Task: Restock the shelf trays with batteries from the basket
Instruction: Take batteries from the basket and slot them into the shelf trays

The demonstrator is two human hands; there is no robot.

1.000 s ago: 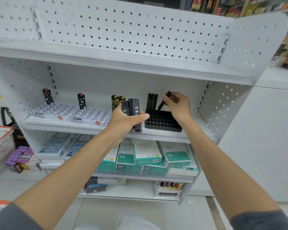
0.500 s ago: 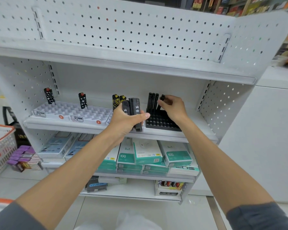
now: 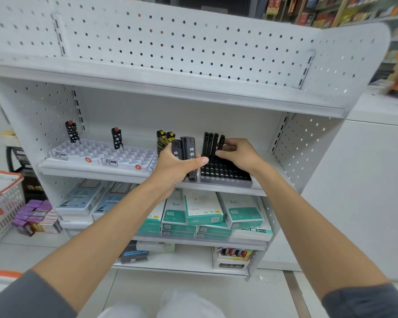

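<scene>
The white shelf unit [image 3: 193, 88] is the biggest thing here, and the middle shelf carries the trays. On the left sit two pale grey trays [image 3: 106, 154] side by side, nearly bare: one diamond-print stick [image 3: 72, 131] in the first, one star-print stick [image 3: 117, 138] in the second. There might be a third pale tray behind the left hand, where two yellow-and-black sticks [image 3: 165, 140] stand, but I can't tell for sure. On the right is one black tray [image 3: 225, 173], with four slim black sticks [image 3: 210, 143] standing in its back row.

The orange-rimmed basket [image 3: 2, 203] is at the far left edge, well apart from the hands; what's in it doesn't show.

Left hand [image 3: 177, 168] is wrapped tight around a bunch of black batteries [image 3: 186, 154] with white lettering, held upright just in front of the black tray. I count two for sure; more could be hidden in the fist.

Right hand [image 3: 241, 154] has its fingertips pinched on the fourth black stick, seating it in its slot.

Handling-wise, I reckon these are light, rigid and smooth-sided, so a bit slippery in a bundle. Best bet is pinching each one near the top, on the flat sides, and dropping it straight down into the slot.
</scene>
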